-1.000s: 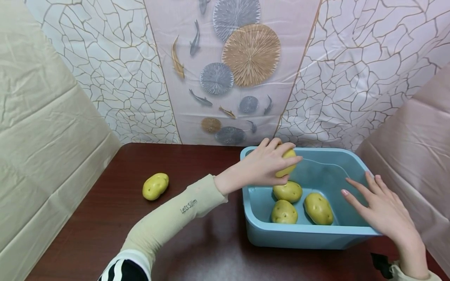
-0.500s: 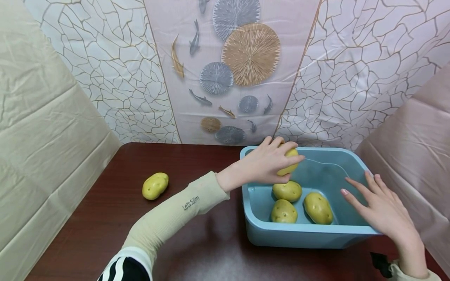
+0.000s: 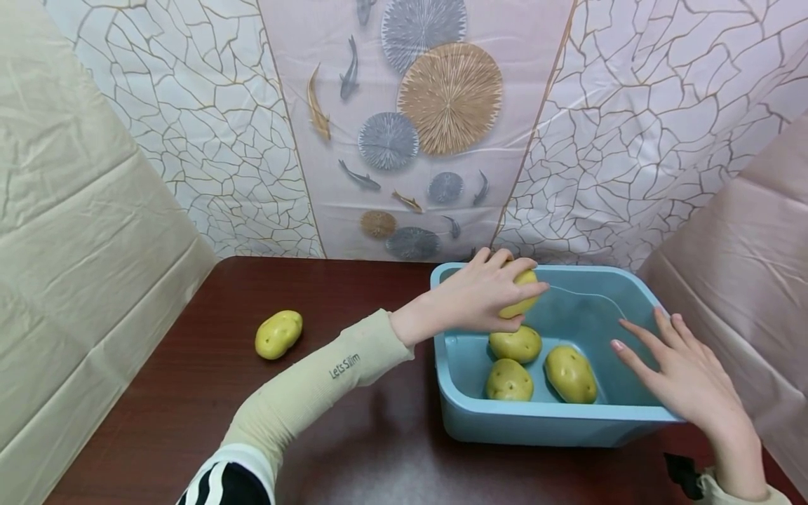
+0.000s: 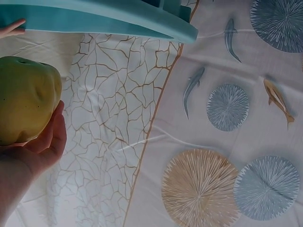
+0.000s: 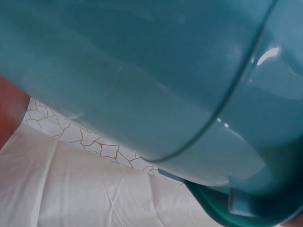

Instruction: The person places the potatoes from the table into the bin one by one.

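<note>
My left hand (image 3: 482,291) grips a yellow potato (image 3: 521,298) above the left part of a blue plastic tub (image 3: 524,426). In the left wrist view the held potato (image 4: 28,101) fills the left edge, with fingers curled under it. Inside the tub lie three more: one potato (image 3: 515,345) just below the held one, a second potato (image 3: 509,381) nearer the front wall, and a third potato (image 3: 571,374) to their right. At the tub's right rim, my right hand (image 3: 691,375) rests with fingers spread. The right wrist view shows the tub's outer wall (image 5: 142,85) close up.
Another potato (image 3: 279,334) lies on the dark reddish-brown table (image 3: 208,414), well left of the tub. A patterned cloth (image 3: 391,84) hangs behind the table. Pale cloth walls stand on the left (image 3: 82,245) and right (image 3: 751,252).
My left hand has shifted slightly to the right with the potato in its grip. The right hand, the tub and the other potatoes look the same.
</note>
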The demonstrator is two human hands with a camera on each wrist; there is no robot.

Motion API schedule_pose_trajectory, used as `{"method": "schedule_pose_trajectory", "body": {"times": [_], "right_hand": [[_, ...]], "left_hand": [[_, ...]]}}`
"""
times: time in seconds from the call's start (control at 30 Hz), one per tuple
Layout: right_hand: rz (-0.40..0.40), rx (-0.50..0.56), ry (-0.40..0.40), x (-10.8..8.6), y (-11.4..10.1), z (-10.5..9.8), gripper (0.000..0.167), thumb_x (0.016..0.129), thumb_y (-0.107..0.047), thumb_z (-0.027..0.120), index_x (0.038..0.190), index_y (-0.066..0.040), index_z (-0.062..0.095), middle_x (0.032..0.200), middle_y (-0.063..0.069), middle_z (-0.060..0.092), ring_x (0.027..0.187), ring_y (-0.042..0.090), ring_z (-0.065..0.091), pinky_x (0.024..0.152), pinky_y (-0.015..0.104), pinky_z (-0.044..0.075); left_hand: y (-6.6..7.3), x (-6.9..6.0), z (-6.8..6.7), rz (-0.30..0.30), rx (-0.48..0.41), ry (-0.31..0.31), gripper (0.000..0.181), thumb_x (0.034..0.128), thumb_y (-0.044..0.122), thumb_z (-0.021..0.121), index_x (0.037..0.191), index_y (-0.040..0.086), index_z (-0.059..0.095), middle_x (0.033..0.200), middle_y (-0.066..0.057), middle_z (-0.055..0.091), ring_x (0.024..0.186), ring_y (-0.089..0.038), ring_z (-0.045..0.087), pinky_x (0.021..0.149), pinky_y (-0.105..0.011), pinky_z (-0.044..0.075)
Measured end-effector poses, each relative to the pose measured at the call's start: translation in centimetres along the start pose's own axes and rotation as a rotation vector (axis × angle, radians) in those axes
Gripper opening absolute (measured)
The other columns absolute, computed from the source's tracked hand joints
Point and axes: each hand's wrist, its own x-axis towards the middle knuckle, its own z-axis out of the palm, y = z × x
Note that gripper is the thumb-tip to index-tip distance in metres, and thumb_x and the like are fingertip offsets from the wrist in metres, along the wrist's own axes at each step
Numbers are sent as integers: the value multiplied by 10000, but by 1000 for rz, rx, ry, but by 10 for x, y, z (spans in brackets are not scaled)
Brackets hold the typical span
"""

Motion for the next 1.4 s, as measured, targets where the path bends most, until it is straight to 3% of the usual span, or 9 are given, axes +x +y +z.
{"method": "schedule_pose_trajectory", "body": {"times": [0.57,0.9,1.4], "right_hand": [[0,1,-2,-1,0,0,647,901,-510,353,1340,-36,372,1425,335,-2,1295,500,-107,875,702,104],[5,-2,-3,-1,-1,0,655,901,-514,349,1341,-29,367,1423,337,-4,1296,496,-112,884,701,94],[-7,3,1,-2,-2,-1,639,904,-502,354,1342,-37,369,1430,325,-7,1300,485,-120,885,698,91]], "left_hand": [[1,1,2,-7,9,24,413,843,399,452,1238,287,497,1274,-28,462,941,-196,479,685,-314,367],[0,0,5,-52,18,38,404,857,414,440,1233,279,504,1311,-19,450,1036,-196,476,707,-317,366],[-2,-4,8,-60,11,46,386,873,401,424,1229,277,509,1314,-7,454,1049,-183,479,746,-316,371]]}}
